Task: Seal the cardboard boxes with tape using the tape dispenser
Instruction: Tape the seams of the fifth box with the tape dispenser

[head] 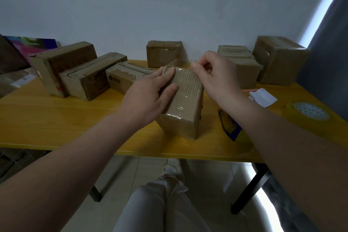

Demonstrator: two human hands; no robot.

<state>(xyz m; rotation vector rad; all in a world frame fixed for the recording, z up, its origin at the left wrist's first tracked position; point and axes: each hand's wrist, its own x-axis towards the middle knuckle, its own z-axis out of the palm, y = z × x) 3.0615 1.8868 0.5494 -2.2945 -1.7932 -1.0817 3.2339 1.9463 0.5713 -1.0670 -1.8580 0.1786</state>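
Note:
A small cardboard box point(185, 111) stands in the middle of the yellow table point(56, 118), with clear tape shining along its top. My left hand point(150, 92) lies flat on the box's top left side, fingers straight and pressing down. My right hand point(214, 75) is at the box's far right corner, thumb and forefinger pinching the end of the clear tape there. A roll of tape point(308, 112) lies on the table at the right. A blue and orange object point(228, 128), partly hidden under my right forearm, lies beside the box.
Several cardboard boxes line the back of the table: three at the left point(82, 73), one in the middle by the wall point(163, 53), two at the right point(278, 60). Folded white paper point(262, 97) lies at the right. My legs show under the table's front edge.

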